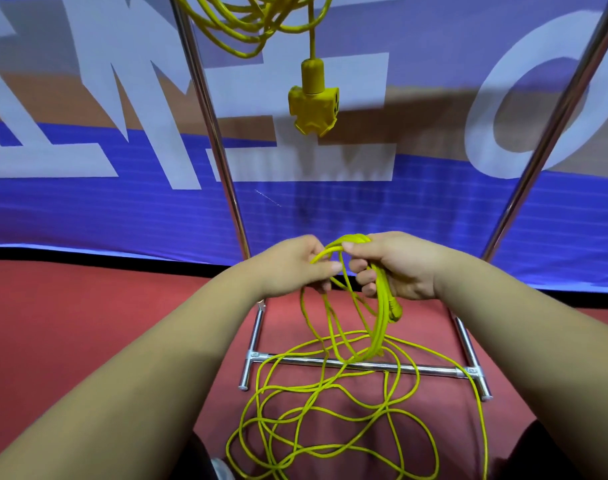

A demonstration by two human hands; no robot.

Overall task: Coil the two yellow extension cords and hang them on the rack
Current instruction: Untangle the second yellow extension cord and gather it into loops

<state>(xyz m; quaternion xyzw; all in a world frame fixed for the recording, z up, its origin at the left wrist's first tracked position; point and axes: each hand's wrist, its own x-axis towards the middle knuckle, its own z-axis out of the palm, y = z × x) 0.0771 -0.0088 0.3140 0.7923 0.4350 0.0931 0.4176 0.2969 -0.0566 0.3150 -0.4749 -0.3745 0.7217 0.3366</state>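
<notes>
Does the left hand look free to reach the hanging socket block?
Likely not yet: the left hand pinches the loose cord, which the right hand also grips. The path up to the socket block looks open.

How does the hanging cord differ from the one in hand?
The hung cord hangs coiled, clear of the floor; the held cord mostly sprawls loose on it. The hung cord's socket block dangles free; the held cord is gripped by left hand and right hand. Both are yellow.
</notes>
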